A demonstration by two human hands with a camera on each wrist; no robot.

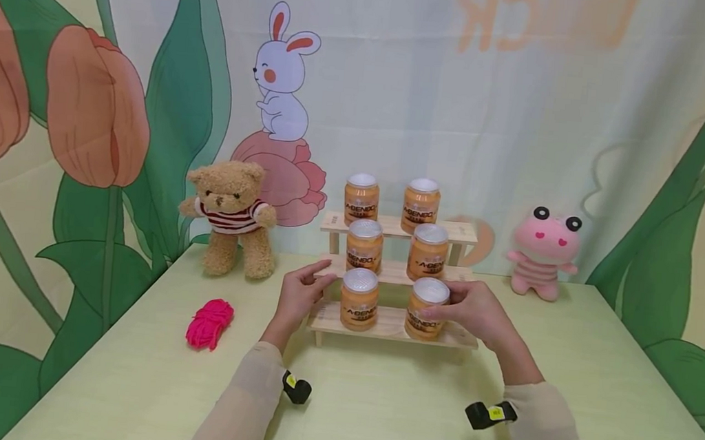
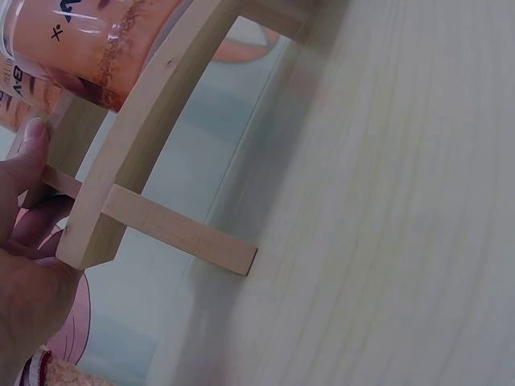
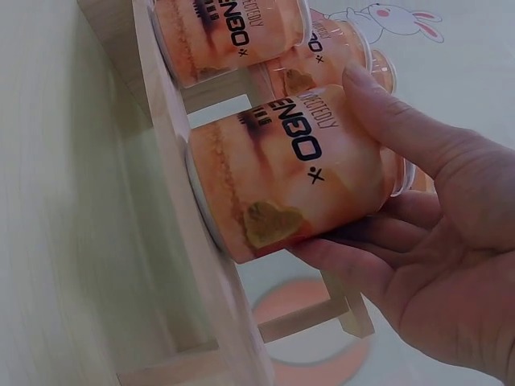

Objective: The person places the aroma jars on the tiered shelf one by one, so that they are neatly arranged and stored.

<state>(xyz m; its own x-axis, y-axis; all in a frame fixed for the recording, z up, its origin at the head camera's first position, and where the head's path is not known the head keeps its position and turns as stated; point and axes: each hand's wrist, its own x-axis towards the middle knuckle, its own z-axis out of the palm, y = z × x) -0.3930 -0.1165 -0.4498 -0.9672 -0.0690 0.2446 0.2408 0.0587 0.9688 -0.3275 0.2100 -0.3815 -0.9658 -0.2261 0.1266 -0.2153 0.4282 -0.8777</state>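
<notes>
My right hand (image 1: 475, 315) holds the front right can (image 1: 425, 319), an orange-labelled can with a silver lid standing on the lowest step of a wooden tiered stand (image 1: 390, 323). In the right wrist view its thumb lies on one side of that can and its fingers reach round the other. My left hand (image 1: 299, 295) is at the stand's left end, thumb and forefinger apart, nothing between them. Seen from the left wrist, its fingers lie right at the end of the lowest step (image 2: 100, 217). Beside it on that step stands the front left can (image 1: 358, 307).
Matching cans stand in pairs on the middle step (image 1: 395, 272) and top step (image 1: 389, 226). A teddy bear (image 1: 225, 217) and a pink yarn bundle (image 1: 210, 323) are on the left of the table, a pink plush toy (image 1: 542, 256) at the back right. A printed curtain (image 1: 399, 99) hangs behind.
</notes>
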